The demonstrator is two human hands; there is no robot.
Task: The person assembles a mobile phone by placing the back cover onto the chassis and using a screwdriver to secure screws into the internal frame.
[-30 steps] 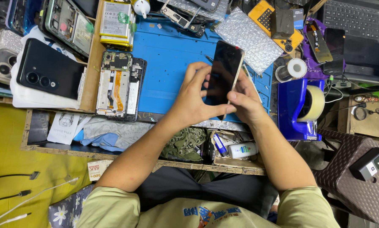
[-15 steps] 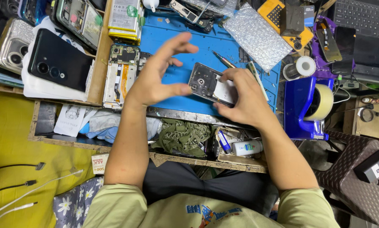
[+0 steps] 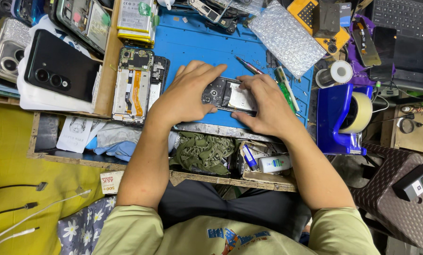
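Lying flat on the blue work mat (image 3: 192,47), near its front edge: an opened phone (image 3: 228,96), back cover off, circuit board and silvery battery plate exposed. Pressed down over its left end, the left hand (image 3: 188,94), palm down, wrist bent slightly, forearm running back toward the body; fingers close together and extended across the top edge, thumb tucked along the near edge. Gripping the right end, the right hand (image 3: 263,106), knuckles arched, fingers curled and pressed together over the far edge, thumb on the near side, forearm angled in from the right. Phone thus held between both hands, touching each.

Just left of the left hand, a second stripped phone frame (image 3: 138,85) with an orange ribbon cable. Just beyond the right hand's fingers, a red-handled tool (image 3: 249,66) and a green one (image 3: 283,85). Farther right, a blue tape dispenser (image 3: 339,113). Up on the mat, a sheet of bubble wrap (image 3: 287,35).
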